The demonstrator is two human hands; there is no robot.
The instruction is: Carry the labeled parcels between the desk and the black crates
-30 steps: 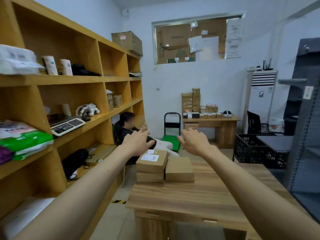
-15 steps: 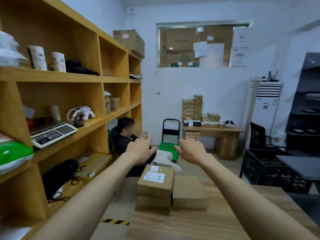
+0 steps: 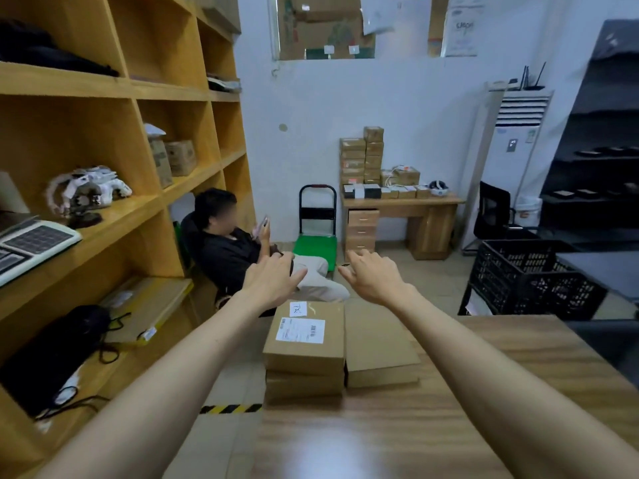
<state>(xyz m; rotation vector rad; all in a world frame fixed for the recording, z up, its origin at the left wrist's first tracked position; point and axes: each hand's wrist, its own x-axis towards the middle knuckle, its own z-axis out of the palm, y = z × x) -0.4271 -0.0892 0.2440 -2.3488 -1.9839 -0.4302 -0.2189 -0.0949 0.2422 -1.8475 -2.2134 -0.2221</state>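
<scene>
While the fingers of the left hand hang loosely spread and hold nothing, those of the right hand are likewise relaxed and empty, both hands hovering above the far edge of the parcels without touching them; below them, on the far left corner of the wooden bench, a labeled parcel lies flat on top of a second parcel, its long axis running away from the viewer and its white shipping label facing up near the far end, with a smaller handwritten sticker beyond it; just beside the stack on the right, touching it, a plain parcel lies flat with the same orientation; well apart to the right stand the black crates on the floor; to the left runs a wooden shelf unit with a scale; a seated person is beyond the bench, and a second desk carries stacked boxes by the far wall.
</scene>
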